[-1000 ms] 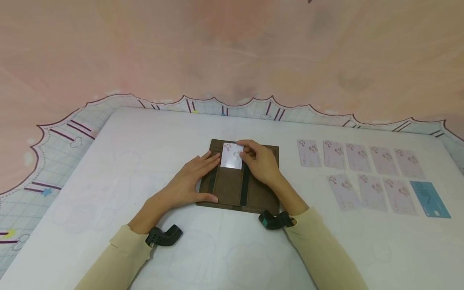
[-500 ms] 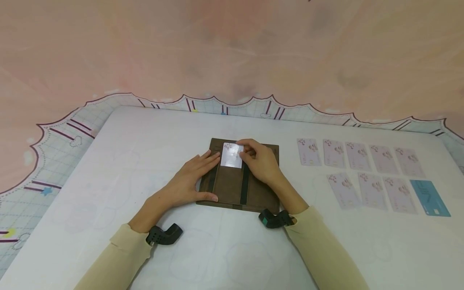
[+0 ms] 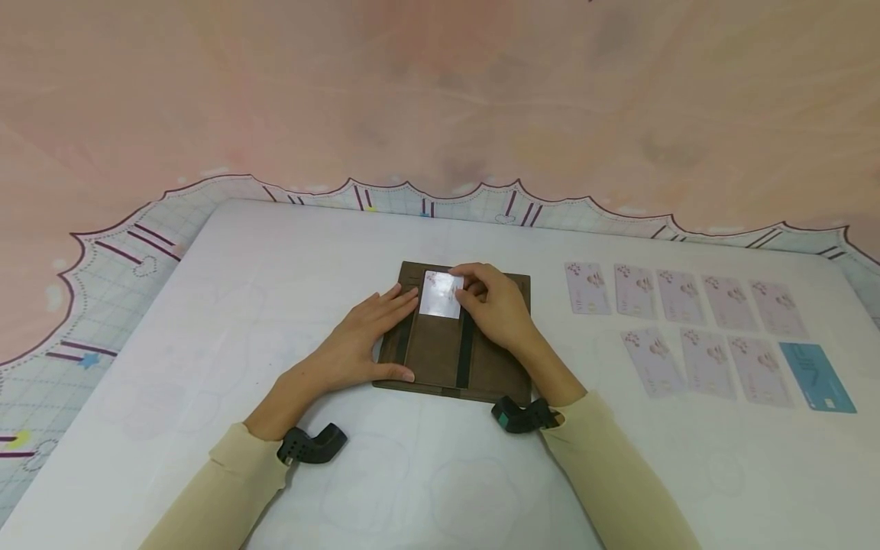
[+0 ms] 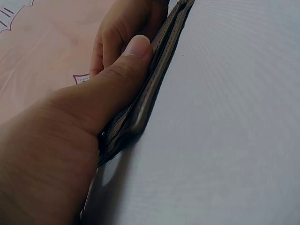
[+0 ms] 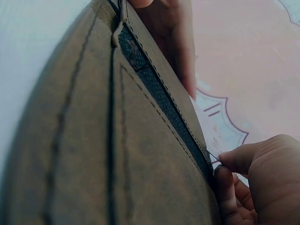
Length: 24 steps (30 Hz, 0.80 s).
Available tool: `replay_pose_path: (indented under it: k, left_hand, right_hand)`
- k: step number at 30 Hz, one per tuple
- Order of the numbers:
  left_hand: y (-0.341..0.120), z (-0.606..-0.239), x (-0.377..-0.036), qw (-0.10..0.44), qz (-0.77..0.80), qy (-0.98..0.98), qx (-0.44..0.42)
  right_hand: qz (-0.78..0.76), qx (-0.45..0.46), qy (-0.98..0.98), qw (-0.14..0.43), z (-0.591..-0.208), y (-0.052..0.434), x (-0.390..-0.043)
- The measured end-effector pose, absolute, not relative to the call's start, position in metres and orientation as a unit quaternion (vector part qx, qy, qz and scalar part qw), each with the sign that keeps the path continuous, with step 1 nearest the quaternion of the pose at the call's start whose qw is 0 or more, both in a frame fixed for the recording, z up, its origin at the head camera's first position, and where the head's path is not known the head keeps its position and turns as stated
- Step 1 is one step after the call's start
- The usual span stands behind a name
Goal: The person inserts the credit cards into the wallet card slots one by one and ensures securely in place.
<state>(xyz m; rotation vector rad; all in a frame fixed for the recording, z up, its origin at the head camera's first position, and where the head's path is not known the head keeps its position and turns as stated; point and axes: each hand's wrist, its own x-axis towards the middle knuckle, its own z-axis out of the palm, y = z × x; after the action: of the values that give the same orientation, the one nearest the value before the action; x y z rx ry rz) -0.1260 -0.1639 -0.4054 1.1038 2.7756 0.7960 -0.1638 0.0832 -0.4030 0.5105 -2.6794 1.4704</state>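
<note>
A brown wallet (image 3: 435, 351) lies open at the middle of the table, dark strips running along its panels. On the upper part of its middle panel sits a glossy white card (image 3: 440, 294) with a pinkish print. My right hand (image 3: 498, 305) pinches the card's right edge between thumb and fingers. Resting on the wallet's left side is my left hand (image 3: 357, 340), fingers straight and thumb at the near edge. In the right wrist view, the wallet (image 5: 159, 164) shows a stitched slot edge, and the pinching fingers are at the far end of it.
Right of the wallet, several pale pink printed cards (image 3: 681, 296) lie in two rows on the white table (image 3: 172, 367). A blue card (image 3: 818, 376) ends the nearer row. A peach backdrop (image 3: 440, 92) with a scalloped border stands behind the table.
Glare has spread over the card in the wallet, and its lower edge sits very slightly higher. Both hands and the wallet hold nearly the same places.
</note>
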Motion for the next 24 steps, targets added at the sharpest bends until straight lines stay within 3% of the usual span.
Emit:
replay_pose_path:
  k: [24]
  left_hand:
    - [-0.1632,-0.4055,-0.1260,0.025,0.253,0.900,0.355]
  right_hand:
    - [0.472,0.182,-0.863,0.016,-0.4023,0.0831,-0.1624]
